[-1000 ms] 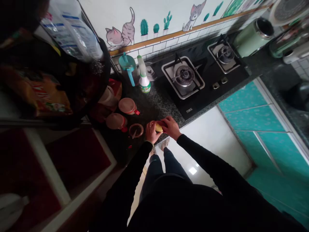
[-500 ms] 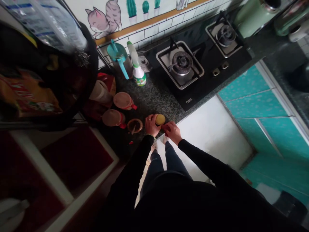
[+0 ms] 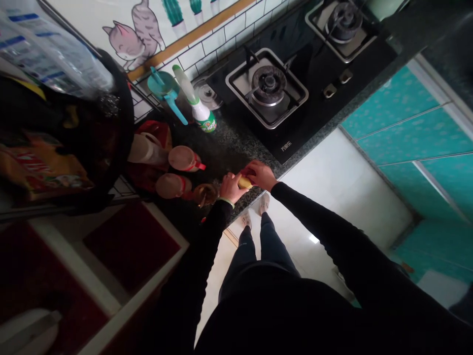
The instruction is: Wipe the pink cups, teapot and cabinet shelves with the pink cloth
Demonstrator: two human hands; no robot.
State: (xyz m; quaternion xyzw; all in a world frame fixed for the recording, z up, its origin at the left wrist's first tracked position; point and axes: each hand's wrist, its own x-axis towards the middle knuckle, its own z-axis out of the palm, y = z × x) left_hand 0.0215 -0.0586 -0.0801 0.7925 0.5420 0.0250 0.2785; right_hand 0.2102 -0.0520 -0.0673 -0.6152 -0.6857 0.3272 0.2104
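Observation:
My left hand (image 3: 229,188) is wrapped round a small jar with yellow contents (image 3: 244,183) at the front edge of the dark granite counter (image 3: 236,145). My right hand (image 3: 259,173) covers the jar's top, fingers closed on a red lid (image 3: 247,172) that shows only as a sliver. Both hands meet over the jar. Just left of them stands an open round jar (image 3: 205,193) with a spoon in it.
Two pink-lidded jars (image 3: 183,159) (image 3: 169,186) and a white cup (image 3: 142,150) stand by the wall rack. A green spray bottle (image 3: 197,108) and a teal jug (image 3: 165,88) stand further back. A two-burner gas hob (image 3: 281,88) lies to the right, above teal cabinet fronts (image 3: 410,123).
My right hand has come back onto the top of the jar after being off it beside it half a second ago. The view has tilted and shifted.

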